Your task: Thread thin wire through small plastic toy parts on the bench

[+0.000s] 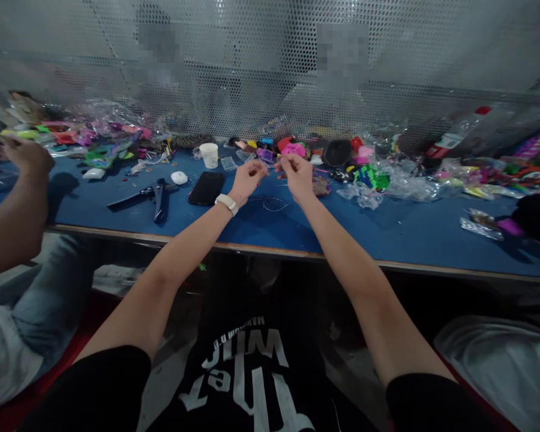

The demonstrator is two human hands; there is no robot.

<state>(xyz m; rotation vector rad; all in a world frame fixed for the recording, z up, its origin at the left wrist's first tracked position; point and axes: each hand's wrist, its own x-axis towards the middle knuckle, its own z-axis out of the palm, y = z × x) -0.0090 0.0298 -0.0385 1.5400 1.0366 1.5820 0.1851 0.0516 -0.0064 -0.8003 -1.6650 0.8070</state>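
My left hand (pixel 247 180) and my right hand (pixel 296 174) are raised close together over the blue table (pixel 387 234), fingertips pinched toward each other. Both seem to hold a thin, pale thread or wire (pixel 274 204), which loops down onto the table below them; what sits between the fingertips is too small to make out. A white band is on my left wrist. A black phone (pixel 206 188) lies just left of my left hand.
A white cup (pixel 209 155), a small white oval piece (pixel 179 177) and black pliers (pixel 155 195) lie to the left. Colourful small items and clear plastic bags (pixel 387 177) crowd the back edge along a perforated screen. Another person's arm (pixel 13 198) reaches in at the far left.
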